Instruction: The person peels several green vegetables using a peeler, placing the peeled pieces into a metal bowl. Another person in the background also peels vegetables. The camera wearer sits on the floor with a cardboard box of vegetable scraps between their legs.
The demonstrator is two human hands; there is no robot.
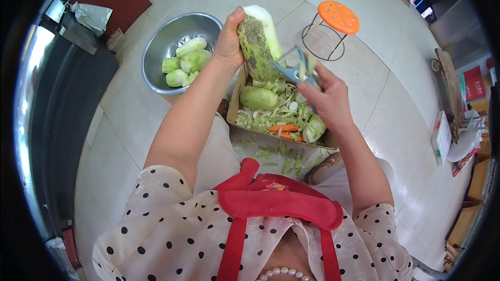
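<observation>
My left hand [229, 43] grips a large green gourd or melon [258, 47] near its top and holds it tilted above a cardboard box. One side of it is pale and peeled; the rest keeps its mottled green skin. In my right hand [332, 95] is a blue-grey peeler [295, 68], its blade end close to the gourd's lower right side. Pale peel strips cling to the peeler. Below, the cardboard box [231, 112] contains peel shavings [256, 119], a smaller green gourd [258, 98], carrots [285, 128] and a cut pale green piece [314, 128].
To the left stands a steel bowl [154, 47] with several peeled pale green pieces [195, 60]. An orange-topped stool [338, 17] is beyond my right hand. Loose peelings [289, 160] litter the tiled floor by my sandal [322, 168]. A wooden board on wheels [449, 89] leans at right.
</observation>
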